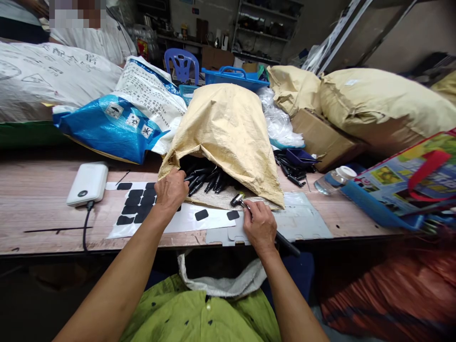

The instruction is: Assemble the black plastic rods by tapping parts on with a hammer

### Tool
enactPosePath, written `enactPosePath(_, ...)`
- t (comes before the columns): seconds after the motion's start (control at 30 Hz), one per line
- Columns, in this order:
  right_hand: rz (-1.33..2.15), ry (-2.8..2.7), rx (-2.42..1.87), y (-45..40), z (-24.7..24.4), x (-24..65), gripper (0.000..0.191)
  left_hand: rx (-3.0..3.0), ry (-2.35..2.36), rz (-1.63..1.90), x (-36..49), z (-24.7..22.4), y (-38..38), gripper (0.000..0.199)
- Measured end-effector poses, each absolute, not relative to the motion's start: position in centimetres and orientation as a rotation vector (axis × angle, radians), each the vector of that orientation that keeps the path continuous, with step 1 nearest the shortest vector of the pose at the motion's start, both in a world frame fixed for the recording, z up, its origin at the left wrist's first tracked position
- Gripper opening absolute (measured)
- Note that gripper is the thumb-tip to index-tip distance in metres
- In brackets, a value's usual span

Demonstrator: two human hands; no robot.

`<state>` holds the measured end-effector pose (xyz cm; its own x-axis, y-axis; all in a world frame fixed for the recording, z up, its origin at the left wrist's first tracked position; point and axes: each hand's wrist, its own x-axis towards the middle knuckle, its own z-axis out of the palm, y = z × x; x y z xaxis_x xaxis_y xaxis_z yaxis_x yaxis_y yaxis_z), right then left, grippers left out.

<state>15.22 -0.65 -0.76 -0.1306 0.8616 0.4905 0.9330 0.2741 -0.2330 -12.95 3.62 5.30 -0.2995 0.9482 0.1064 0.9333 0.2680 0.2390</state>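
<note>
A tan woven sack lies on the bench with its mouth toward me. Several black pen-like pieces show inside the opening. My left hand is closed at the left corner of the mouth, fingers pinching the sack's edge. In my right hand is a small hammer, its metal head pointing left near the sack's lower lip and its black handle sticking out below the hand. Between and left of my hands lies a white sheet with black rounded stickers, partly covered by my left forearm.
A white power bank with a black cable sits left. A blue-and-white bag stands behind it. Rightward are more black pieces, a cardboard box, a clear jar and a blue tray. Another person is at the far left.
</note>
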Motion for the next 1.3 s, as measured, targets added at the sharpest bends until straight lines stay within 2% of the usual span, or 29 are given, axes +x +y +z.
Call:
enactPosePath(0.13, -0.177, -2.017, -1.621, -0.7, -0.8, 15.1, 0.024, 1.854, 2.393, 0.626, -12.7, 5.7, 1.3, 0.02)
enactPosePath(0.27, -0.184, -2.017, -1.633, -0.6, -0.8, 15.1, 0.024, 2.01, 1.998, 0.806, -10.3, 4.4, -0.7, 0.016)
enactPosePath(0.53, -0.182, -2.021, -1.622, -0.8, -0.7, 15.1, 0.025, 2.014, 1.692, 0.746, -8.3, 0.2, 0.3, 0.017)
enactPosePath(0.73, -0.107, -2.02, -1.605, -0.3, -0.8, 15.6, 0.026, 1.949, 1.655, 0.745, -8.8, 0.3, 0.4, 0.019)
enactPosePath(1.1, 0.376, -1.864, -1.31, -2.3, 3.1, 12.7, 0.029, 1.939, 1.644, 0.725, -8.7, 0.6, 0.2, 0.021)
enactPosePath(1.3, 0.37, -1.936, -1.264, -3.6, 3.5, 11.1, 0.033, 1.959, 1.634, 0.734, -8.7, 0.6, 0.2, 0.02)
